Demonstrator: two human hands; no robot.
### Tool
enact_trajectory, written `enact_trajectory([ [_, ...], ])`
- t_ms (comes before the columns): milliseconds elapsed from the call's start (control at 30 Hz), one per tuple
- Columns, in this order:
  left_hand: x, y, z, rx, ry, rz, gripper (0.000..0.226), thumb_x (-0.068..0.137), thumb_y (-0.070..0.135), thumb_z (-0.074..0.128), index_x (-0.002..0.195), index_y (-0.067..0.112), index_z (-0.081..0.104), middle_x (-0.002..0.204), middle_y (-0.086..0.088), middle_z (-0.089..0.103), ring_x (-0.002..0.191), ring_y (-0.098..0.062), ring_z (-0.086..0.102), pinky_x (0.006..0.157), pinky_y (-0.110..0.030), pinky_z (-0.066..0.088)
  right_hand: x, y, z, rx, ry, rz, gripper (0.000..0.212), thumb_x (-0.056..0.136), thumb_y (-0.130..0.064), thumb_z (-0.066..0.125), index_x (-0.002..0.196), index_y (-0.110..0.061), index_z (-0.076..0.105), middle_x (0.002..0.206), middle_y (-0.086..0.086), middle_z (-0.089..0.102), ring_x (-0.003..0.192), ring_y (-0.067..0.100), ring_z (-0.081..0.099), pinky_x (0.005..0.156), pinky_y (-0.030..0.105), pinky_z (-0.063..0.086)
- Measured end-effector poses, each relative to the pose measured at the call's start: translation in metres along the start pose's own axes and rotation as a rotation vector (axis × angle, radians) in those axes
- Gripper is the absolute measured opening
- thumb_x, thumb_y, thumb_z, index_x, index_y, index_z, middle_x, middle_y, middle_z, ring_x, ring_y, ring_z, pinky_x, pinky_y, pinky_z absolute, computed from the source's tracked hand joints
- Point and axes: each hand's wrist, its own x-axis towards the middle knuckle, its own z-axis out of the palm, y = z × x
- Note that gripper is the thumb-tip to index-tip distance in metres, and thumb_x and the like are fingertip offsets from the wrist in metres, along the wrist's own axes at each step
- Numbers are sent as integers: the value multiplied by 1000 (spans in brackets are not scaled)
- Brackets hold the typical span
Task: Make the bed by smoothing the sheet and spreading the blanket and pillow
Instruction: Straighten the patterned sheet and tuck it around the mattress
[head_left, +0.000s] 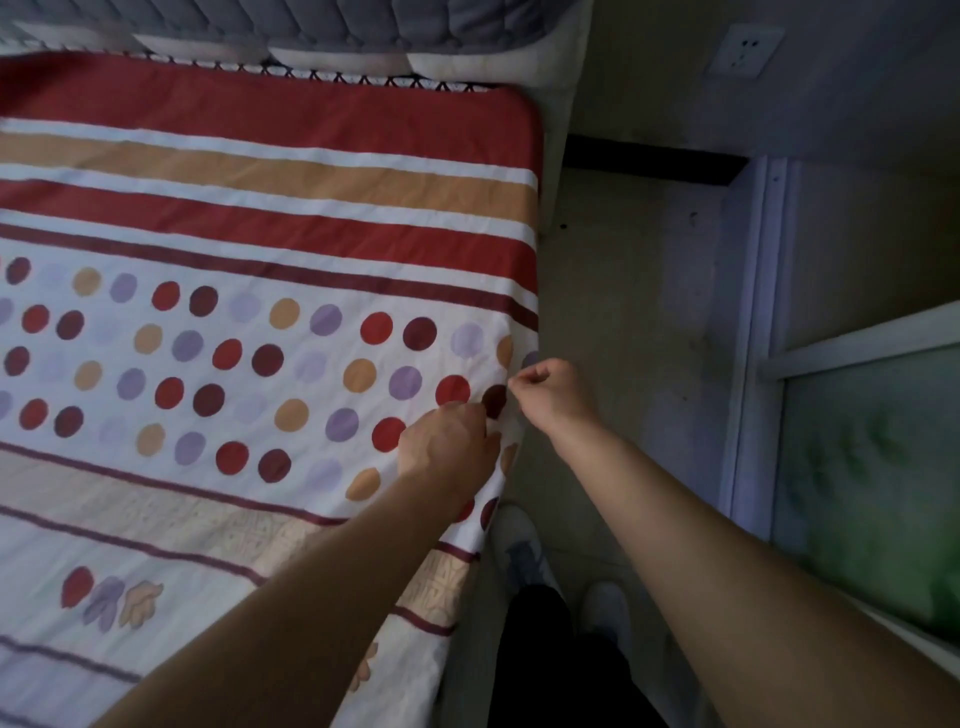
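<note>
Two bare forearms up close, reaching out from the bottom edge. Below and between them, dark trousers and white shoes (524, 545) on the pale floor (623, 291). Left hand (447, 447) down flat on the sheet (260, 218), palm pressing near the bed's right edge, fingers curled over the hem. Right hand (550, 389) just beside it, clenched, pinching the sheet's edge between thumb and fingertips. Sheet spread across the mattress: red, tan and white stripes toward the top, coloured dots mid-bed, mostly flat with faint creases around the hands. Padded grey headboard (322, 26) at the far end. Wall socket (745, 52) upper right. Frosted glass door (872, 467) at right.
</note>
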Motion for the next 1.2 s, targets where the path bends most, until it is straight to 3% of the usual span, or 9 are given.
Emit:
enact_trajectory([
  [167,-49,-13,12,108,12,-29,18,99,40,57,97,23,64,78,6,59,67,-12,61,64,-28,57,-43,24,15,-19,-35,-14,8,89,-23,69,83,-18,68,85,0,68,83,21,65,73,26,46],
  [333,-90,-43,39,53,-61,-66,11,98,34,59,100,25,64,81,5,62,69,-13,65,66,-31,61,-89,49,37,5,-156,9,17,97,-28,63,98,-11,68,79,-7,60,68,3,56,51,14,36],
  [467,-114,-70,66,24,-38,-75,18,99,38,56,110,26,63,95,3,64,86,-17,67,79,-34,60,-113,74,54,12,-153,34,10,95,-21,66,96,-12,67,82,-6,60,77,11,59,65,17,43],
  [600,-132,-87,85,-36,-45,-99,21,99,38,55,113,25,62,101,2,63,92,-18,64,81,-31,57,-133,91,71,-2,-155,18,23,95,-21,67,86,0,68,67,-1,58,59,7,53,40,7,35],
  [700,-134,-92,95,-23,-42,-80,21,100,38,54,111,23,62,98,1,62,91,-20,63,79,-31,54,-140,99,83,-49,-134,5,27,92,-26,69,76,-5,67,68,3,64,65,16,61,54,22,46],
  [767,-133,-93,98,-5,-36,-76,18,99,34,55,111,21,63,96,2,62,90,-20,64,79,-32,55,-140,104,90,-62,-85,-9,23,91,-27,71,79,-7,68,70,1,63,65,14,59,57,25,42],
  [867,-131,-93,101,12,-60,-67,17,99,26,57,113,20,63,105,-2,66,96,-23,66,85,-35,57,-140,108,94,-46,-3,-17,15,91,-25,72,86,-11,68,74,-4,61,64,9,54,61,22,37],
  [967,-131,-94,101,-10,-60,-34,19,99,24,57,116,20,62,105,-1,65,99,-23,65,83,-33,55,-139,110,98,-42,48,-5,14,91,-24,72,92,-11,71,84,0,66,79,18,62,70,23,41],
  [1200,-143,-79,107,-97,-75,13,5,101,30,55,104,29,59,90,6,61,79,-11,59,77,-27,55,-147,111,82,-68,96,45,13,92,-22,67,97,-12,73,90,1,67,80,17,58,64,20,38],
])
